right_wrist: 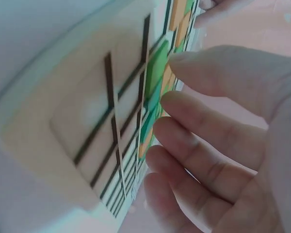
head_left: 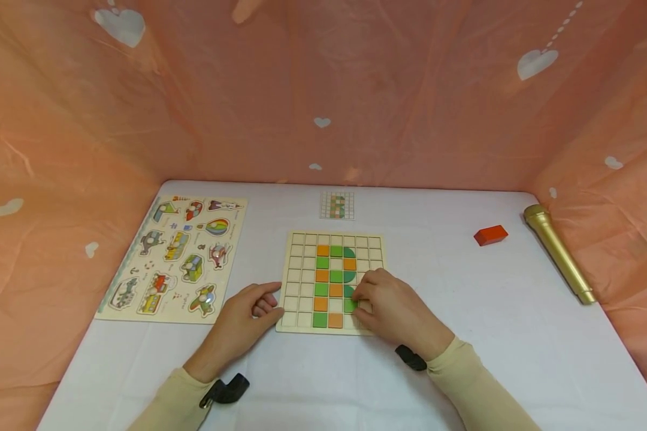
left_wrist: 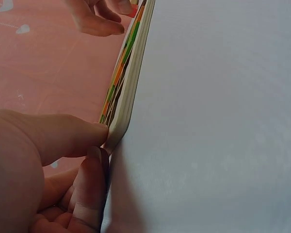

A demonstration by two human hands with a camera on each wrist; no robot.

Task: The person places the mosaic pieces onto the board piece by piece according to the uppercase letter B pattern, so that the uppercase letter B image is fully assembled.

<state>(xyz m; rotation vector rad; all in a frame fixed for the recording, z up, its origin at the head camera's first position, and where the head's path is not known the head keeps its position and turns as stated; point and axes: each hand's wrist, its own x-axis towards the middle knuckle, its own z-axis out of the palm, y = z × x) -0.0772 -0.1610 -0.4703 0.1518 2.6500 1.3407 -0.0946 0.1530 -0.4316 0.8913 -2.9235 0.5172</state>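
Note:
A wooden grid board (head_left: 293,298) lies flat, with orange, green and half-round teal-green tiles in its middle columns. My left hand (head_left: 239,320) touches the board's left edge with thumb and index finger, the other fingers curled under; in the left wrist view the thumb (left_wrist: 82,138) meets the board's corner. My right hand (head_left: 393,308) is over the lower right of the board. Its thumb and index finger pinch a green square tile (head_left: 349,305) at its cell. The right wrist view shows that green tile (right_wrist: 156,68) beside the thumb tip, with the other fingers bent loosely.
A small pattern card (head_left: 336,206) lies behind the board. At left is a picture puzzle board (head_left: 186,281) with vehicle pieces. A red block (head_left: 490,235) and a gold microphone-shaped stick (head_left: 561,254) lie to the right. Pink cloth (head_left: 323,78) hangs around the white table (head_left: 463,281).

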